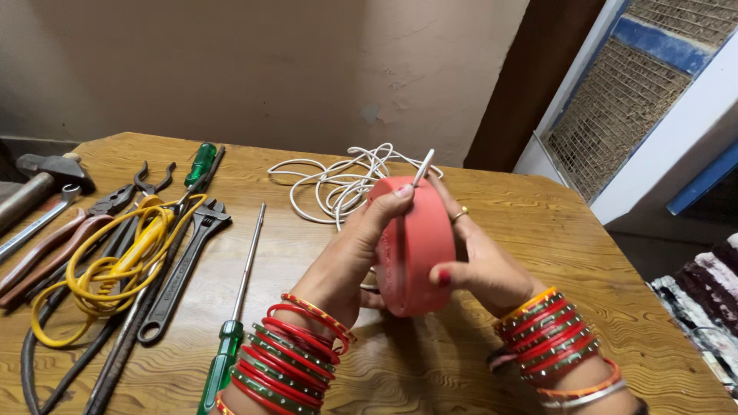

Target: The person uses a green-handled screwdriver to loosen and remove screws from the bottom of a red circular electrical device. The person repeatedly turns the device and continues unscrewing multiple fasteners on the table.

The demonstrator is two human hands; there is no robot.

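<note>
Both my hands hold a round red plastic case upright above the wooden table. My left hand grips its near side, thumb pressed on the top rim. On the far side, my right hand wraps around it with a thumb on the front edge. The end of a white cable sticks up from the top of the case between my fingers. More of that white cable lies in a loose tangle on the table behind the case. Red and green bangles cover both wrists.
Tools lie on the table's left: a long green-handled screwdriver, an adjustable wrench, a coiled yellow cable, pliers, a second green screwdriver and a hammer. A white and blue mesh-sided cabinet stands at right.
</note>
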